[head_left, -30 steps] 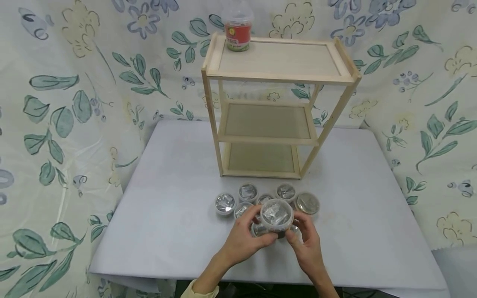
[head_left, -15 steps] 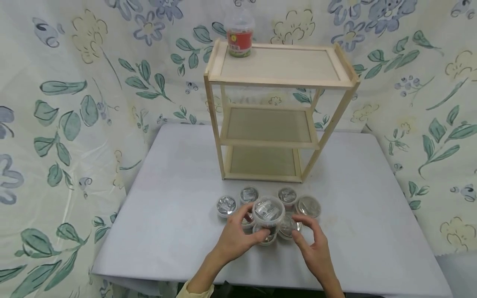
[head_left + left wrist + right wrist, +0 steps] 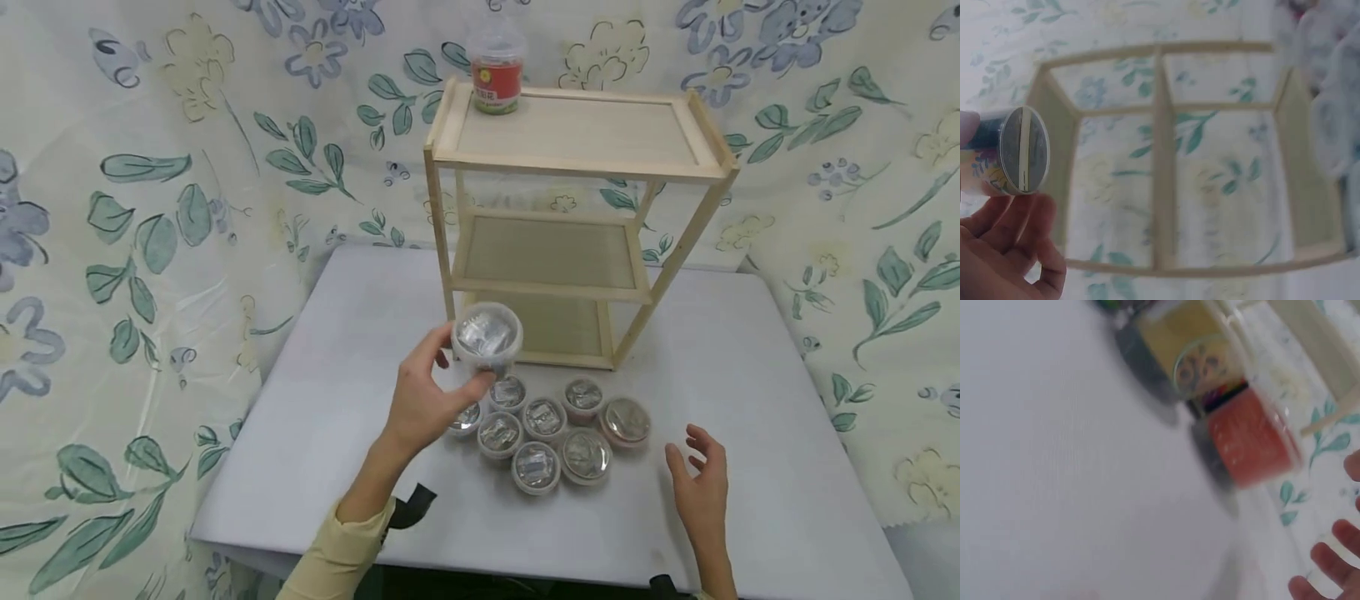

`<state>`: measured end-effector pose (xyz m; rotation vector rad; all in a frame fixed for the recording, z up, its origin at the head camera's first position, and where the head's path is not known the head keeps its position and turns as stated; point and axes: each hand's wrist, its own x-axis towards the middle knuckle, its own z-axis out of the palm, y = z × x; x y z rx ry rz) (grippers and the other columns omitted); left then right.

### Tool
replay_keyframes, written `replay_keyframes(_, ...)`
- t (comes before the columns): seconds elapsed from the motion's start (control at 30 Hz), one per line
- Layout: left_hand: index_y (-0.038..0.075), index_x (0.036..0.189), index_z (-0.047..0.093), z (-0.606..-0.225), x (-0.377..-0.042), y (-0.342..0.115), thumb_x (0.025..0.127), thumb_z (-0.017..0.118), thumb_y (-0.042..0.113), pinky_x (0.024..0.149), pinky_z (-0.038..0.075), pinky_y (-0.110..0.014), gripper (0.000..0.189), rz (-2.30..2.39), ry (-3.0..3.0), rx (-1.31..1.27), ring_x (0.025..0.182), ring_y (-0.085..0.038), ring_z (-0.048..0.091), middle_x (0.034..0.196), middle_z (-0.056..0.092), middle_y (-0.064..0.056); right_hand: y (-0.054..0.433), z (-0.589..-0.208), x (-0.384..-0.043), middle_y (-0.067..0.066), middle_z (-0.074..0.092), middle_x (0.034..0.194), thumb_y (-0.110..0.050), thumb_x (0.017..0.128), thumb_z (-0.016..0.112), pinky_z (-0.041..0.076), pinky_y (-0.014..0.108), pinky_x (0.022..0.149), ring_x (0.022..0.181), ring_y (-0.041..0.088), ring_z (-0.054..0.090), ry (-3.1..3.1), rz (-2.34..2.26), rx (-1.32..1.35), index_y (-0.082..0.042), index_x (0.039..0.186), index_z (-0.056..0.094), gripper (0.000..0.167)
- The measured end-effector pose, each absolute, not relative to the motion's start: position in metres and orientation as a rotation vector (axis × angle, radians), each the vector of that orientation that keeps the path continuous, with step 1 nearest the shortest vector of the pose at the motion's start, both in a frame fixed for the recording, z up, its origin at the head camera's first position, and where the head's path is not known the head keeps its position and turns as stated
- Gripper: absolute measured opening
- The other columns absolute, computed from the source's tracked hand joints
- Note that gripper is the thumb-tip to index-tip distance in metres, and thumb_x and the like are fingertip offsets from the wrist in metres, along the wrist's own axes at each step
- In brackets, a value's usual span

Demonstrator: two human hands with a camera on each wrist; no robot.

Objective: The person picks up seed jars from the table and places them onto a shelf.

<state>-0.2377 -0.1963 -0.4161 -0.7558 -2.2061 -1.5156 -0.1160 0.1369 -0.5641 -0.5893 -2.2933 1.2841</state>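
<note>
Raised in front of the rack's lower shelves, a round clear plastic tub (image 3: pixel 487 333) with silvery wrapping under its lid is held by my left hand (image 3: pixel 427 400), thumb on one side and fingers on the other. In the left wrist view the tub's printed side and round grey end (image 3: pixel 1025 150) show above my left fingers (image 3: pixel 1010 231). My right hand (image 3: pixel 701 479) is over the right of the table, fingers loosely bent and holding nothing. Several similar tubs (image 3: pixel 536 468) stand grouped on the table between my hands. In the right wrist view one has a red body (image 3: pixel 1252 439).
A three-tier wooden rack (image 3: pixel 581 171) stands at the back of the white table (image 3: pixel 360 333). On its top shelf, at the left, sits a clear jar with a red label (image 3: pixel 497 83). A flower-patterned cloth (image 3: pixel 172 275) hangs behind and beside the table.
Both hands were on the tub at first; my right hand has let go and moved off to the right. My left hand has lifted the tub up and left, toward the rack.
</note>
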Motion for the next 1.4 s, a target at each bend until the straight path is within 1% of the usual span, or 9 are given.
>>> replay_keyframes(0.1, -0.003, 0.125, 0.059, -0.387, -0.258, -0.203, 0.075, 0.078, 0.026, 0.073, 0.038, -0.033, 0.061, -1.445, -2.131, -0.72, 0.089, -0.026, 0.053, 0.104, 0.064, -0.014, 0.143, -0.569, -0.117, 0.023, 0.044, 0.142, -0.006, 0.096, 0.057, 0.036, 0.051, 0.104, 0.13, 0.037, 0.043, -2.362, 1.367, -0.626, 0.002, 0.145, 0.037, 0.053)
replay_keyframes(0.23, -0.005, 0.123, 0.06, -0.343, -0.284, -0.208, 0.077, 0.076, 0.032, 0.074, 0.034, -0.034, 0.061, -1.345, -2.045, -0.677, 0.087, -0.027, 0.051, 0.098, 0.061, -0.016, 0.143, -0.573, -0.122, 0.025, 0.039, 0.148, -0.003, 0.093, 0.056, 0.029, 0.055, 0.112, 0.138, 0.04, 0.035, -2.534, 1.432, -0.566, 0.002, 0.151, 0.027, 0.065)
replay_keyframes(0.4, 0.0, 0.126, 0.06, -0.284, -0.316, -0.205, 0.081, 0.076, 0.033, 0.08, 0.034, -0.026, 0.058, -1.321, -2.036, -0.631, 0.09, -0.016, 0.048, 0.111, 0.063, -0.012, 0.138, -0.582, -0.127, 0.03, 0.034, 0.151, -0.006, 0.087, 0.059, 0.016, 0.062, 0.114, 0.141, 0.047, 0.026, -2.729, 1.382, -0.452, 0.005, 0.152, 0.022, 0.076)
replay_keyframes(0.53, 0.006, 0.13, 0.058, -0.249, -0.34, -0.19, 0.084, 0.074, 0.036, 0.081, 0.036, -0.022, 0.057, -1.325, -2.14, -0.56, 0.096, -0.01, 0.05, 0.12, 0.064, -0.005, 0.137, -0.59, -0.13, 0.034, 0.031, 0.15, -0.015, 0.086, 0.065, 0.011, 0.066, 0.109, 0.138, 0.05, 0.026, -2.798, 1.283, -0.415, 0.01, 0.15, 0.024, 0.08)
replay_keyframes(0.6, 0.009, 0.131, 0.058, -0.239, -0.348, -0.184, 0.085, 0.072, 0.039, 0.088, 0.035, -0.023, 0.057, -1.283, -2.205, -0.523, 0.102, -0.009, 0.052, 0.122, 0.065, -0.002, 0.135, -0.593, -0.131, 0.035, 0.031, 0.15, -0.02, 0.087, 0.068, 0.01, 0.065, 0.107, 0.137, 0.049, 0.025, -2.797, 1.28, -0.415, 0.01, 0.149, 0.025, 0.081)
replay_keyframes(0.8, 0.015, 0.134, 0.057, -0.226, -0.364, -0.17, 0.086, 0.071, 0.046, 0.108, 0.018, -0.031, 0.059, -1.14, -2.369, -0.437, 0.121, -0.008, 0.05, 0.126, 0.066, 0.004, 0.131, -0.595, -0.136, 0.03, 0.032, 0.15, -0.03, 0.089, 0.071, 0.008, 0.062, 0.105, 0.136, 0.045, 0.024, -2.775, 1.311, -0.409, 0.005, 0.15, 0.026, 0.084)
replay_keyframes(1.03, 0.015, 0.137, 0.055, -0.222, -0.373, -0.162, 0.087, 0.069, 0.049, 0.106, 0.021, -0.036, 0.062, -1.047, -2.487, -0.393, 0.121, -0.01, 0.052, 0.127, 0.066, 0.004, 0.128, -0.593, -0.138, 0.032, 0.04, 0.144, -0.026, 0.087, 0.073, 0.013, 0.062, 0.101, 0.128, 0.045, 0.031, -2.738, 1.239, -0.416, 0.007, 0.146, 0.033, 0.078)
replay_keyframes(1.17, 0.016, 0.134, 0.057, -0.222, -0.376, -0.158, 0.086, 0.069, 0.051, 0.106, 0.02, -0.04, 0.061, -0.979, -2.518, -0.37, 0.121, -0.012, 0.052, 0.126, 0.066, 0.004, 0.126, -0.593, -0.138, 0.031, 0.039, 0.144, -0.028, 0.087, 0.073, 0.011, 0.062, 0.101, 0.129, 0.045, 0.029, -2.745, 1.237, -0.442, 0.005, 0.147, 0.032, 0.08)
replay_keyframes(1.4, 0.02, 0.135, 0.056, -0.229, -0.379, -0.158, 0.085, 0.066, 0.057, 0.106, 0.008, -0.049, 0.064, -0.89, -2.543, -0.34, 0.123, -0.019, 0.042, 0.125, 0.063, 0.006, 0.124, -0.592, -0.141, 0.028, 0.035, 0.148, -0.033, 0.089, 0.072, 0.009, 0.061, 0.103, 0.132, 0.043, 0.026, -2.776, 1.25, -0.473, 0.002, 0.15, 0.027, 0.083)
